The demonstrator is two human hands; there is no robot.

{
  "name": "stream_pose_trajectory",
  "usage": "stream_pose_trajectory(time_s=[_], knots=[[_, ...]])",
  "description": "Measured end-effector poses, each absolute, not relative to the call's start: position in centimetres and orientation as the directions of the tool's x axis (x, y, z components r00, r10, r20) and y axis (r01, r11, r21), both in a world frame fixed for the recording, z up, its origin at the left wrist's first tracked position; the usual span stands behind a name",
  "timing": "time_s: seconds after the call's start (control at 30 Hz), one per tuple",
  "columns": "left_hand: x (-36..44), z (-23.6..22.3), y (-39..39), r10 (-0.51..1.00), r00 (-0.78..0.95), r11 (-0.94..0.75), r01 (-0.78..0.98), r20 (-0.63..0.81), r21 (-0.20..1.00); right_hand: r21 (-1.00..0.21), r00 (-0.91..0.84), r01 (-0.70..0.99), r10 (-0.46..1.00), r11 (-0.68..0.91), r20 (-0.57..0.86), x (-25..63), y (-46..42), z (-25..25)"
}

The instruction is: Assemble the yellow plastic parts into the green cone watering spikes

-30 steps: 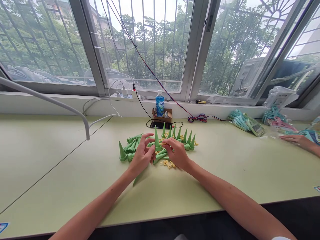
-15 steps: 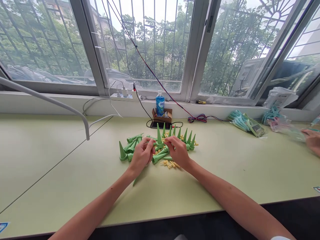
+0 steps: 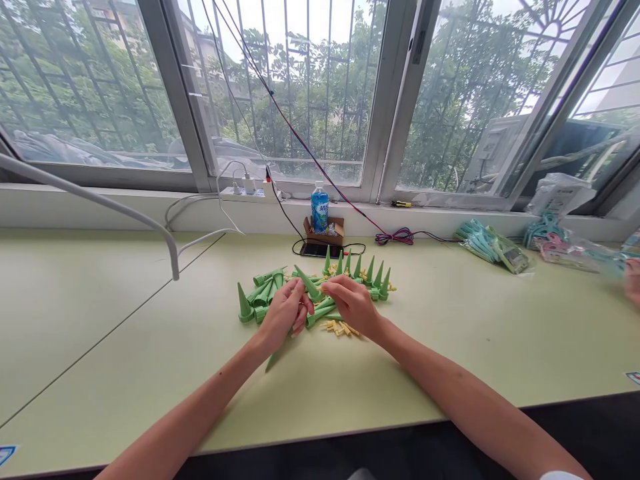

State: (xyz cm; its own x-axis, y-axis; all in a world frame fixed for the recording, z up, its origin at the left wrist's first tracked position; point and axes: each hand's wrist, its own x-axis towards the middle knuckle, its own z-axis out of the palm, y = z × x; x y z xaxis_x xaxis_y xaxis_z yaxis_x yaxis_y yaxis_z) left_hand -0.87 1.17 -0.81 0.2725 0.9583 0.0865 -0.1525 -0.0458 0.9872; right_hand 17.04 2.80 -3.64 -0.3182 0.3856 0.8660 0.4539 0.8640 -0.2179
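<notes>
My left hand [image 3: 286,308] is closed on a green plastic cone-shaped spike [image 3: 307,283], whose tip leans up and to the left. Just right of it, the fingers of my right hand [image 3: 354,303] pinch a small yellow peg [image 3: 321,289] against the side of the spike near its wide end. How deep the peg sits there is hidden. Beneath and around both hands lies a pile of green spikes [image 3: 263,297]. Several more stand upright in a row [image 3: 369,272] behind my right hand. Loose yellow pegs [image 3: 341,329] lie in front of the pile.
A blue bottle [image 3: 320,209] in a small cardboard box [image 3: 311,233] and a dark phone [image 3: 320,251] with cables are at the back. Bagged teal items [image 3: 480,242] lie right. Another person's hand [image 3: 633,280] shows at the right edge. A white tube [image 3: 125,208] crosses the left side.
The green spike has tipped from upright to leaning left, and my right hand has shifted slightly left against it. The other person's hand has moved right with the clear bag.
</notes>
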Motion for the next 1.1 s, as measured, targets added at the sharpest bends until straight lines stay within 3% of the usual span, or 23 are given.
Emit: stream_pose_trajectory(time_s=[0.4,0.63,0.9,1.1], knots=[[-1.1,-0.5,1.2,0.937,0.327,-0.067,-0.174,0.122,0.982,-0.251,-0.280,0.421,0.388,0.872,0.878,17.1,2.9,-3.5],[-1.3,-0.3,0.9,0.915,0.341,-0.204,-0.065,0.214,0.977,-0.369,-0.195,0.426,0.482,0.826,0.854,16.8,2.7,-3.0],[-1.3,-1.1,1.0,0.895,0.262,-0.409,0.154,0.362,0.899,-0.405,-0.226,0.424,0.528,0.810,0.819,16.6,2.3,-2.9],[-0.8,-1.3,0.8,0.900,0.217,-0.417,0.180,0.377,0.891,-0.437,-0.133,0.468,0.550,0.768,0.825,16.4,2.2,-2.9]])
